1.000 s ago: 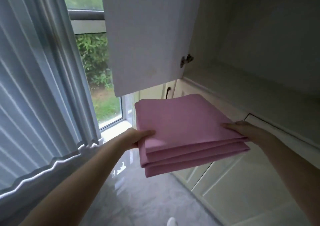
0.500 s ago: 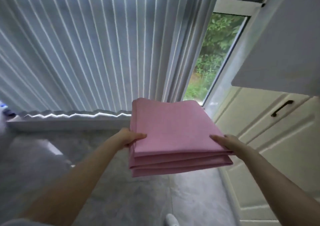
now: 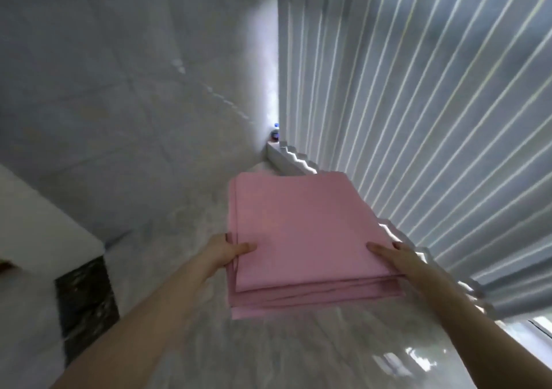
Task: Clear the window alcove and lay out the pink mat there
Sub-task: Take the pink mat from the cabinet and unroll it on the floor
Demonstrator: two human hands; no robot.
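The pink mat (image 3: 301,233) is folded into a thick flat stack and held level in front of me, above the grey marble alcove floor (image 3: 298,347). My left hand (image 3: 227,249) grips its left edge with the thumb on top. My right hand (image 3: 394,254) grips its right edge the same way. The mat's underside and my fingers beneath it are hidden.
A pleated grey blind (image 3: 433,119) runs along the right, above a low sill (image 3: 283,161). A small bottle with a blue cap (image 3: 274,133) stands at the far end of the sill. A grey marble wall (image 3: 119,90) is on the left, with a white and dark block (image 3: 74,284) lower left.
My view has swung left, away from the white cabinet and the open window, along the alcove. Both hands keep the same hold on the folded mat.
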